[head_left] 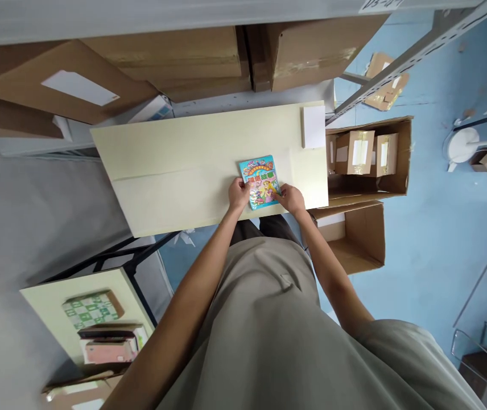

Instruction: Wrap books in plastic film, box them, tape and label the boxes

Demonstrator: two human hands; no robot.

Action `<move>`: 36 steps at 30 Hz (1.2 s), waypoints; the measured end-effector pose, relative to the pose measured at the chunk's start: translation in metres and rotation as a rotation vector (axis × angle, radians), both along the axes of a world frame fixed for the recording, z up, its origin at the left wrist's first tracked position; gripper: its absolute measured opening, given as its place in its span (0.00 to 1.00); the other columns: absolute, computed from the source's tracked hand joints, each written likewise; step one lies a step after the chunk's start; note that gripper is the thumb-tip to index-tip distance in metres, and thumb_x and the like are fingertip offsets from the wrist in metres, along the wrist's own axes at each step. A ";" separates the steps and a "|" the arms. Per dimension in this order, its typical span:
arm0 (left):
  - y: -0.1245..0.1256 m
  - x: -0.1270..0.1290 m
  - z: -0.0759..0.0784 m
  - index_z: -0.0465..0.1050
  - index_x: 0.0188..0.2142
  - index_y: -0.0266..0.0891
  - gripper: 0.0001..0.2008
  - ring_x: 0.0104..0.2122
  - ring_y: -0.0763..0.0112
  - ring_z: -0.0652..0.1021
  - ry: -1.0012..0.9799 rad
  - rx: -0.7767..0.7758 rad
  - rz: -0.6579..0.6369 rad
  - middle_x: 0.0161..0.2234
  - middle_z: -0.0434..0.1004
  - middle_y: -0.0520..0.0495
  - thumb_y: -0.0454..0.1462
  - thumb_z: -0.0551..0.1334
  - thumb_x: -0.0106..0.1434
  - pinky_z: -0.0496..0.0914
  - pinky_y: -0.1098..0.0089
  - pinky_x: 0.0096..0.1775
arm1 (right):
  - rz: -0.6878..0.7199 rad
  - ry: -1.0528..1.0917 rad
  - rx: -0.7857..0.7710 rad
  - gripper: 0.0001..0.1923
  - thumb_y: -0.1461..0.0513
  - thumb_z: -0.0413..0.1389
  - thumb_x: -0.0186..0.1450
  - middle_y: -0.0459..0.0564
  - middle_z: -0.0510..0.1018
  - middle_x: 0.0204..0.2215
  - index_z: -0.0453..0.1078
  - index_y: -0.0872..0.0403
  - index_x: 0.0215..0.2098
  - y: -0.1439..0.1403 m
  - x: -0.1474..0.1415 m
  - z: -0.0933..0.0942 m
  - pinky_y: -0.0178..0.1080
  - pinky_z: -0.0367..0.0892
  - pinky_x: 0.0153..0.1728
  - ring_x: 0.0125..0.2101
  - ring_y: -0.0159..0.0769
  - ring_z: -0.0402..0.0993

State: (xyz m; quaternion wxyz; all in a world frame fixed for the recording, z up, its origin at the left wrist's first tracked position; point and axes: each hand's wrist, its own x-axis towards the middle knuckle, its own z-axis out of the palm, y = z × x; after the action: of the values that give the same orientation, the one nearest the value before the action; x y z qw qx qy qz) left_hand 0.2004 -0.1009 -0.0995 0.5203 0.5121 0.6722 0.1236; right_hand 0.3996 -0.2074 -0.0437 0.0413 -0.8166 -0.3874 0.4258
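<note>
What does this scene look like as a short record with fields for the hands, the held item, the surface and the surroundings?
left hand: left hand grips the booklet's near left edge
right hand: right hand grips its near right corner
held item: colourful booklet, lying flat, cartoon cover up
surface: pale table
also on table: white card at far right corner
right of table: open carton holding small taped boxes

A booklet [260, 181] lies on the bench [175, 171] near its right end; an open carton [371, 159] of small boxes [354, 151] stands right of the bench.
</note>
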 end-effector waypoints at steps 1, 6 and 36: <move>0.000 -0.001 -0.002 0.71 0.35 0.46 0.08 0.37 0.59 0.81 -0.013 0.000 0.006 0.34 0.81 0.49 0.39 0.70 0.67 0.75 0.62 0.44 | 0.024 0.001 0.011 0.11 0.51 0.68 0.76 0.55 0.91 0.48 0.80 0.49 0.46 0.000 0.000 0.000 0.42 0.75 0.50 0.50 0.49 0.87; -0.001 -0.007 -0.007 0.67 0.37 0.47 0.09 0.39 0.58 0.81 -0.017 0.024 -0.015 0.34 0.78 0.50 0.39 0.68 0.68 0.76 0.61 0.46 | -0.071 -0.032 0.043 0.12 0.51 0.58 0.82 0.57 0.91 0.47 0.79 0.49 0.49 -0.003 0.009 -0.003 0.44 0.75 0.51 0.49 0.50 0.87; 0.010 -0.007 -0.001 0.71 0.38 0.44 0.08 0.39 0.61 0.81 -0.072 -0.062 0.028 0.37 0.81 0.48 0.35 0.70 0.65 0.75 0.63 0.46 | -0.246 -0.067 0.230 0.10 0.53 0.56 0.77 0.62 0.89 0.44 0.72 0.49 0.41 0.012 0.045 0.001 0.53 0.78 0.54 0.46 0.54 0.86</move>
State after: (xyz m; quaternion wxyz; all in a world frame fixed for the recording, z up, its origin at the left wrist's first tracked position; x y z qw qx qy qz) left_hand 0.1932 -0.0909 -0.1010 0.5581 0.4814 0.6636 0.1283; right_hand 0.4446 -0.1958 -0.0428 0.1733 -0.8616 -0.3318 0.3429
